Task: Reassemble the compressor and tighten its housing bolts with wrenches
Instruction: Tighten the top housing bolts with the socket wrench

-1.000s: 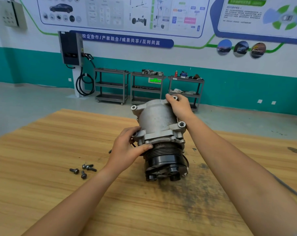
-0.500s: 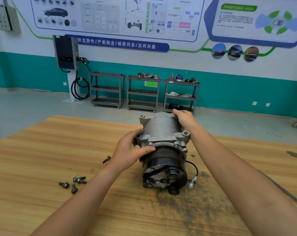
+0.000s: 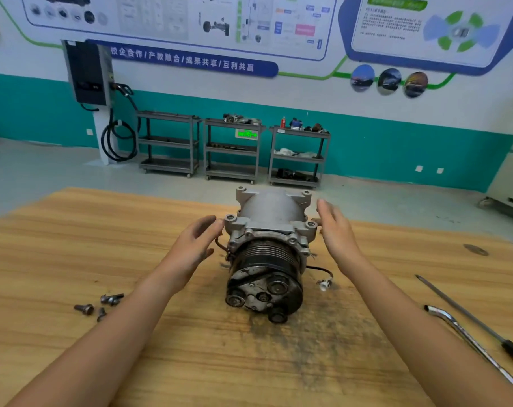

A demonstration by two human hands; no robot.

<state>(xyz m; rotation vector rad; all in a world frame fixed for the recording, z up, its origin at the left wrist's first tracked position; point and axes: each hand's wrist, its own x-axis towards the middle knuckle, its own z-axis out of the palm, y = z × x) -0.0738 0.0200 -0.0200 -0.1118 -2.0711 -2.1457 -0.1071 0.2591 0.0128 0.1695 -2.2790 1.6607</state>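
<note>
Both hands had let go of the compressor (image 3: 268,227), which lay mid-table (image 3: 73,245), pulley end near. Left hand (image 3: 195,245) and right hand (image 3: 336,230) hovered just beside it, fingers relaxed, holding nothing. Bolts (image 3: 99,304) lay near left; a wrench (image 3: 478,345) and screwdriver (image 3: 472,319) lay right.

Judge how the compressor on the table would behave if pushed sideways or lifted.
Probably heavy for its size: the compressor looks like cast metal. Lying on its side with a round pulley, it might roll when pushed, though its mounting ears could check that. The grimy pulley face may be slippery.
</note>
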